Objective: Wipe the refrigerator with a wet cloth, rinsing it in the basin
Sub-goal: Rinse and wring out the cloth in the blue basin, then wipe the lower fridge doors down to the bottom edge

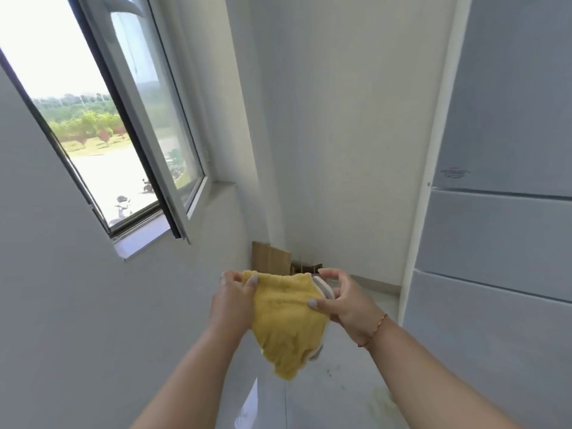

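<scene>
A yellow cloth [286, 320] with a white edge hangs in front of me, held up by both hands. My left hand [230, 300] pinches its upper left corner. On the other side, my right hand [342, 300] grips the upper right edge between thumb and fingers. The cloth's lower part droops toward the floor. A tall grey refrigerator [501, 212] with three door sections stands at the right, an arm's length from the cloth. No basin is in view.
An open window [123, 125] with its sill takes up the left wall. Pieces of cardboard [272, 258] lean in the far corner on the floor. White walls close in ahead and to the left; a glossy tiled floor [340, 391] lies below.
</scene>
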Motion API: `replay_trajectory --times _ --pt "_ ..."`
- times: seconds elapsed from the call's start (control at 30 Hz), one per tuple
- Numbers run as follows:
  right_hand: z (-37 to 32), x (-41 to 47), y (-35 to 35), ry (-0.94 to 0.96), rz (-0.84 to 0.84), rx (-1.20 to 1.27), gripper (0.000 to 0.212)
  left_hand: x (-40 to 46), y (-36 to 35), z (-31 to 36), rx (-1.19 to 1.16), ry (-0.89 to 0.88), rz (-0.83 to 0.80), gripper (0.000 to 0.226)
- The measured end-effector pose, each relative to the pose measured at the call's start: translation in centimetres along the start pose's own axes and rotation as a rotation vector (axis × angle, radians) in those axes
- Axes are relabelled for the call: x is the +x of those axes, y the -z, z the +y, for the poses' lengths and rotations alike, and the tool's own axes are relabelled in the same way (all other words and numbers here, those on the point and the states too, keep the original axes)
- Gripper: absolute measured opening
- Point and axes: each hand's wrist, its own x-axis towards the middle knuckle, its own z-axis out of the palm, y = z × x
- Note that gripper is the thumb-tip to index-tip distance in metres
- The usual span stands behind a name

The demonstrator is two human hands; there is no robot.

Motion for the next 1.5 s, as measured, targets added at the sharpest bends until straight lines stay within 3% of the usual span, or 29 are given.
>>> replay_trajectory --times 0.1,0.17,0.27,0.33,0.43,0.57,0.77,0.9,0.97,1.03,1.13,1.2,1.3,1.43,1.5 --pt "-0.4 -1.2 5.6 0.007 0.064 0.016 0.051 -0.9 -5.5 2.5 -0.181 0.085 -0.071 0.023" --pt "-0.6 -2.1 8.6 -0.014 0.048 -0.004 0.032 -1.3 -7.7 3.8 -0.338 0.186 -0.226 0.028" --pt "-1.0 -3.6 13.7 -0.024 0.052 -0.135 0.041 -2.0 -11.0 5.6 -0.497 0.271 -0.625 0.041" --pt "-1.1 -4.5 17.1 -0.007 0.11 -0.295 0.048 -3.0 -13.9 6.7 -0.478 0.244 -0.76 0.053" --pt "-1.2 -5.2 21.2 0.032 0.231 -0.453 0.035 -4.4 -18.4 8.3 -0.423 0.203 -0.814 0.053" --pt "-1.5 -6.0 25.8 0.023 0.269 -0.397 0.028 -4.7 -23.2 9.6 -0.375 0.092 -0.754 0.037" --pt "-0.3 -6.7 31.4 -0.056 0.322 -0.541 0.052 -6.0 -27.9 10.4 -0.227 -0.05 -0.667 0.034" --pt "1.0 -6.8 33.3 -0.071 0.405 -0.834 0.01 -5.9 -30.8 10.2 0.011 -0.217 -0.647 0.022" --pt "1.8 -6.7 34.4 -0.054 0.421 -0.868 0.018 -5.4 -32.3 9.9 0.12 -0.336 -0.673 0.007" --pt "2.3 -7.0 35.7 -0.055 0.41 -0.711 0.041 -4.9 -33.7 9.7 0.128 -0.387 -0.725 0.011" --pt "3.2 -7.8 37.5 -0.032 0.38 0.105 0.048 -5.1 -36.6 9.8 -0.011 -0.334 -0.822 0.023" --pt "4.7 -7.9 37.4 -0.078 0.285 0.568 0.073 -5.4 -38.8 9.9 -0.079 -0.284 -0.794 0.02" --pt "7.7 -7.5 35.2 -0.174 0.24 0.716 0.08 -5.5 -41.5 9.3 -0.139 -0.201 -0.761 0.016" --pt "10.7 -6.5 34.9 -0.217 0.576 0.731 0.048 -4.6 -44.2 7.8 -0.257 0.05 -0.882 0.011" --pt "11.2 -6.7 36.2 -0.206 0.72 0.718 0.04 -4.9 -45.4 6.9 -0.28 0.138 -0.991 0.026"
